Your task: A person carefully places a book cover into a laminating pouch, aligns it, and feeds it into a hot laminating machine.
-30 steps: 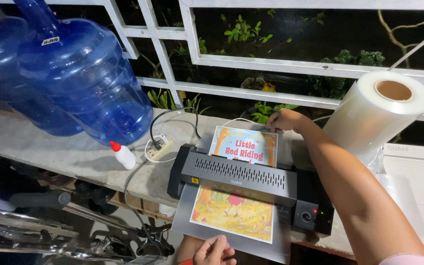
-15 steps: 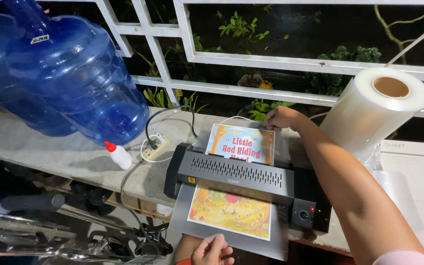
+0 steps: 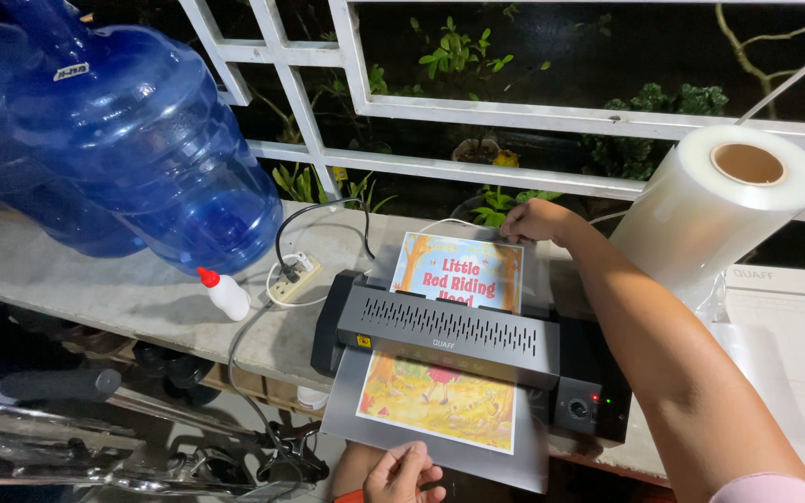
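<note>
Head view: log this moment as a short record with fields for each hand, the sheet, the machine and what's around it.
left hand: at the near edge of the picture sheet, fingertips on it
right hand: on the far top edge of the sheet
picture sheet: runs through the laminator, coloured print showing on both sides
laminator: black, on the concrete ledge, small red light lit
nearby: clear film roll at right; white glue bottle with red cap; blue water jugs at left; power strip

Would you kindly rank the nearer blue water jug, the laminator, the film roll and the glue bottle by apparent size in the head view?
1. Blue water jug
2. Laminator
3. Film roll
4. Glue bottle
</note>
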